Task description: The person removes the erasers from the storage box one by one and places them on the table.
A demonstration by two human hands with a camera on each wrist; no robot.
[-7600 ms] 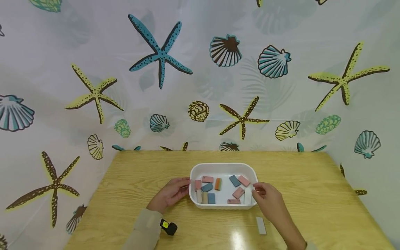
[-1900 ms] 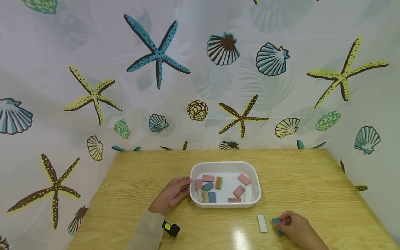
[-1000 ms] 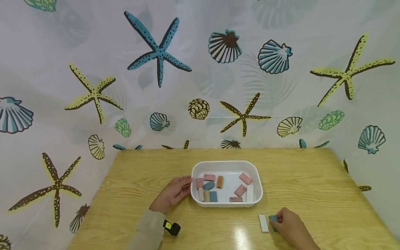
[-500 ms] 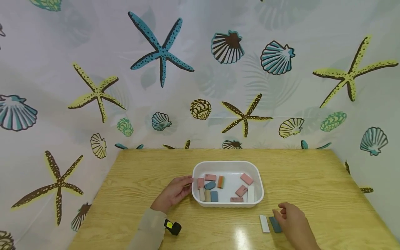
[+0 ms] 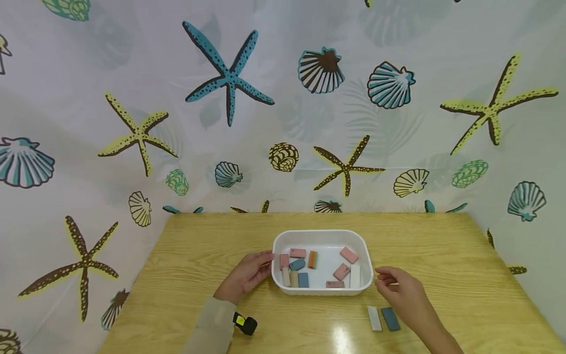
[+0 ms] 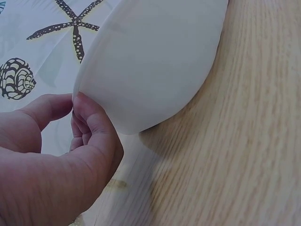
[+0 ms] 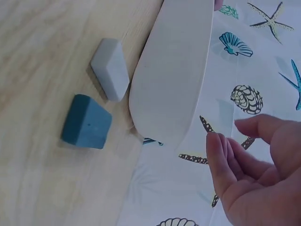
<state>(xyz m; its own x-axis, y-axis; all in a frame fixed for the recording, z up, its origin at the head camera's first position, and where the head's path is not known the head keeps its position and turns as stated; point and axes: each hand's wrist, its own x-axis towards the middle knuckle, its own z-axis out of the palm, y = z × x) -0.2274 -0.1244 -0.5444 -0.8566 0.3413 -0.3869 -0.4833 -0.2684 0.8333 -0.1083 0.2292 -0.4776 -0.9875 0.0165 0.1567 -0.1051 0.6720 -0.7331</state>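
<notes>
My left hand [image 5: 244, 276] pinches the left rim of a white plastic tub [image 5: 322, 291] between thumb and fingers, as the left wrist view shows up close. Inside lie several block erasers: pink ones such as the eraser [image 5: 342, 271], blue ones, two beige ones, a white one and an orange-green one [image 5: 312, 259]. My right hand [image 5: 403, 291] hovers just off the tub's right end, its fingers loosely bent and holding nothing. Below it on the table, a white eraser [image 5: 374, 318] and a dark blue eraser [image 5: 390, 318] lie side by side, a small gap between them.
The wooden table [image 5: 212, 236] carries the tub near its middle. Behind and at both sides hangs a pale curtain [image 5: 283, 118] printed with starfish and shells. A black strap device [image 5: 245, 323] sits on the left wrist.
The right hand took a blue eraser from the tub's right part, set it beside the white one on the table, let go, and moved back up toward the tub. The left hand stayed on the rim.
</notes>
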